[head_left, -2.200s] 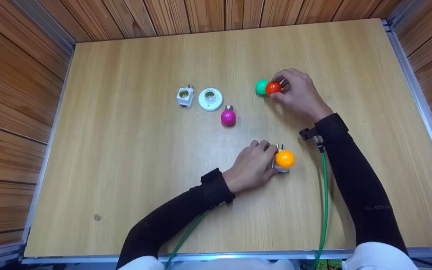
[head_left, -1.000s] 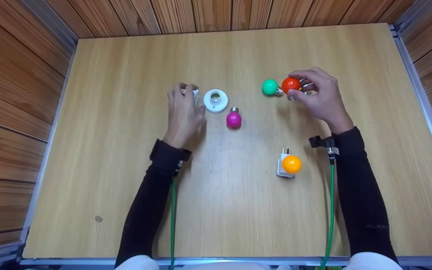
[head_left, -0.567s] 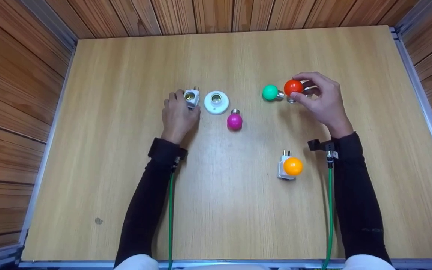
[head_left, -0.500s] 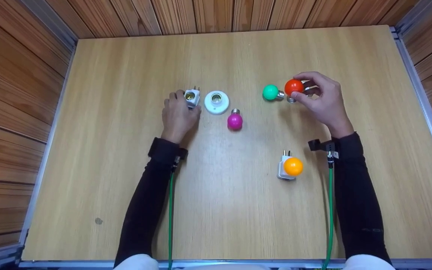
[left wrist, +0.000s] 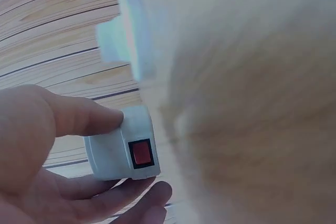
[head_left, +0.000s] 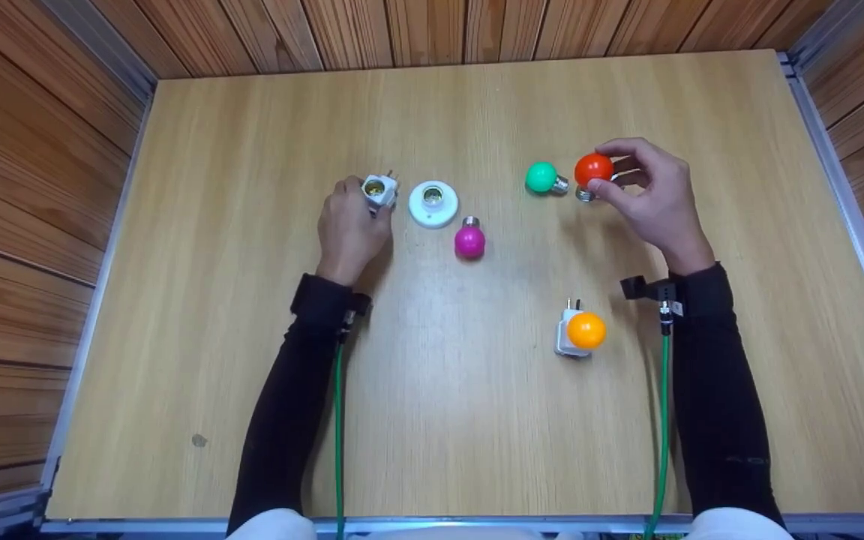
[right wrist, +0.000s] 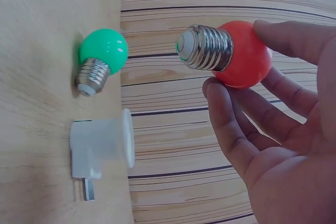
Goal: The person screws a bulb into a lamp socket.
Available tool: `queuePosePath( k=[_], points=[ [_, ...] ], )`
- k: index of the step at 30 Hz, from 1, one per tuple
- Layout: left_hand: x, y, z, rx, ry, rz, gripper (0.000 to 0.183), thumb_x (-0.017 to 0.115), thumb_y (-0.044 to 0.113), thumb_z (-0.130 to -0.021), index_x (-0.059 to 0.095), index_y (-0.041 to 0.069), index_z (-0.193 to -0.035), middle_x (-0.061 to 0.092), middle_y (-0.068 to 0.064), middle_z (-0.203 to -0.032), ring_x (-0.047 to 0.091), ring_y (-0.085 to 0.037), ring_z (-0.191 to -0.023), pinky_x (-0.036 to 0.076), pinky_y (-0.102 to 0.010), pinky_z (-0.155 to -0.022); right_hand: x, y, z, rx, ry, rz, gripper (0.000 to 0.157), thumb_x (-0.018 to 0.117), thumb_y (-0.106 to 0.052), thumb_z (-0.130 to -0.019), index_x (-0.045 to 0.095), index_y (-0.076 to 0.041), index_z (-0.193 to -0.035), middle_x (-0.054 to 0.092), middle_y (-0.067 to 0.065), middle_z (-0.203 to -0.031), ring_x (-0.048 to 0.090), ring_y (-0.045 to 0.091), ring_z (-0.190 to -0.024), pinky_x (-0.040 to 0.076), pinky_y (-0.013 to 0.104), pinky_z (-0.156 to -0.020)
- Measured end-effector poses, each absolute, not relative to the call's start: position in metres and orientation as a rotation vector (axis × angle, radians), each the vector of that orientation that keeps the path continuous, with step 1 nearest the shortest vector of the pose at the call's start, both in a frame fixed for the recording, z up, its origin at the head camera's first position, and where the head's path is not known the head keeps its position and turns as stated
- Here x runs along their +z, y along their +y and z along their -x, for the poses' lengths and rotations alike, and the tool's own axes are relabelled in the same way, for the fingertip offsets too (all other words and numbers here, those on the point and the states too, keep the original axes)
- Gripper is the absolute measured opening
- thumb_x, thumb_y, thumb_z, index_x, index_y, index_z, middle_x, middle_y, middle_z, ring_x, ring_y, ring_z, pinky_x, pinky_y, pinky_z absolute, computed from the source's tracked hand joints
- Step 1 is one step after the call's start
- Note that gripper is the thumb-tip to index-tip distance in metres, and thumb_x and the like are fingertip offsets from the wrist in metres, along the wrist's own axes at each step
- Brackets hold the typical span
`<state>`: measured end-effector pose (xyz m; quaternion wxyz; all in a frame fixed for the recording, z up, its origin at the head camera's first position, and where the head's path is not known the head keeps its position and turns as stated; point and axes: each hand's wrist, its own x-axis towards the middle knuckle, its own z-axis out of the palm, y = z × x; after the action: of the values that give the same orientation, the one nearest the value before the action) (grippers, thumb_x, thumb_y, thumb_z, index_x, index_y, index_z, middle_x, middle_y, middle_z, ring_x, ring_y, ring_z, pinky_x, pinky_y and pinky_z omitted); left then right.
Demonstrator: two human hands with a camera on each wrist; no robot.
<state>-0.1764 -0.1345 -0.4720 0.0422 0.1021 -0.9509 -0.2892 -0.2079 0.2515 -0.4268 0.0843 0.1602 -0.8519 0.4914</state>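
My left hand [head_left: 353, 229] grips a white plug-in lamp socket [head_left: 379, 190], its metal prongs pointing away and its round opening facing up. In the left wrist view, a red rocker switch [left wrist: 141, 152] shows on this socket, between thumb and fingers. With thumb and fingertips, my right hand [head_left: 653, 195] holds a red light bulb [right wrist: 247, 56] above the table, its screw base pointing away from the palm. A green bulb [head_left: 541, 177] lies just left of the red one. A white plug-in piece with a round disc [right wrist: 100, 148] stands near it, largely hidden by my right hand in the head view.
A round white lamp holder [head_left: 433, 205] sits right of the left hand. Near it lies a magenta bulb [head_left: 469, 241]. An orange bulb [head_left: 586, 331] is on another white plug socket [head_left: 563, 341] below the right hand. Wood-panelled walls [head_left: 402, 34] surround the table [head_left: 252, 300].
My left hand has left the socket with the orange bulb, taken hold of the other plug-in socket and tilted it. My right hand has moved right with the red bulb, away from the green one.
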Motion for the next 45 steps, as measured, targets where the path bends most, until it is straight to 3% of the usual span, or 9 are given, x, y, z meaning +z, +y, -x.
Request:
queuePosePath(
  k=[6,11,17,24,34,45],
  points=[
    [-0.451,-0.13,0.164,-1.018,-2.72,-0.208,0.048,0.072,0.013,-0.097,0.058,-0.004,-0.141,0.064,-0.021,-0.134,0.067,-0.034,-0.131,0.057,-0.041,-0.114,-0.417,0.254,0.202,1.457,-2.478,-0.515,0.042,0.082,-0.008,-0.091,0.071,-0.003,-0.132,0.072,-0.011,-0.122,0.068,0.004,-0.098,0.057,0.008,-0.089],
    [-0.432,-0.124,0.149,-1.166,-2.487,-0.065,0.04,0.073,0.006,-0.093,0.065,-0.004,-0.132,0.063,-0.02,-0.126,0.068,-0.03,-0.117,0.062,-0.039,-0.102,-0.402,0.25,0.191,1.487,-2.382,-0.61,0.043,0.081,0.0,-0.09,0.072,-0.001,-0.132,0.071,-0.015,-0.12,0.07,0.005,-0.098,0.058,0.01,-0.091],
    [-0.401,-0.116,0.129,-1.235,-2.322,0.151,0.04,0.076,0.011,-0.092,0.069,-0.003,-0.128,0.062,-0.019,-0.121,0.064,-0.027,-0.102,0.059,-0.035,-0.085,-0.375,0.238,0.171,1.664,-2.166,-0.751,0.038,0.078,0.008,-0.087,0.072,0.009,-0.125,0.072,-0.002,-0.118,0.071,0.012,-0.102,0.06,0.014,-0.095],
    [-0.375,-0.109,0.105,-1.237,-2.287,0.352,0.041,0.075,0.011,-0.091,0.07,0.001,-0.131,0.064,-0.018,-0.125,0.063,-0.023,-0.102,0.053,-0.025,-0.082,-0.348,0.215,0.144,1.926,-1.92,-0.909,0.042,0.081,0.007,-0.085,0.061,0.023,-0.118,0.072,0.008,-0.121,0.074,0.019,-0.108,0.061,0.019,-0.1],
    [-0.366,-0.101,0.083,-1.168,-2.273,0.564,0.043,0.078,0.016,-0.089,0.073,0.009,-0.132,0.065,-0.017,-0.122,0.061,-0.028,-0.114,0.053,-0.031,-0.088,-0.343,0.195,0.124,1.922,-1.831,-0.975,0.046,0.087,0.002,-0.081,0.058,0.026,-0.109,0.073,0.012,-0.117,0.072,0.023,-0.11,0.062,0.022,-0.099],
    [-0.362,-0.089,0.072,-1.272,-2.18,0.745,0.043,0.08,0.01,-0.09,0.07,0.0,-0.13,0.066,-0.018,-0.122,0.068,-0.022,-0.108,0.061,-0.028,-0.09,-0.34,0.182,0.107,1.813,-1.841,-1.085,0.049,0.09,-0.01,-0.084,0.059,0.023,-0.103,0.076,0.01,-0.121,0.073,0.02,-0.116,0.06,0.021,-0.102]
  ],
)
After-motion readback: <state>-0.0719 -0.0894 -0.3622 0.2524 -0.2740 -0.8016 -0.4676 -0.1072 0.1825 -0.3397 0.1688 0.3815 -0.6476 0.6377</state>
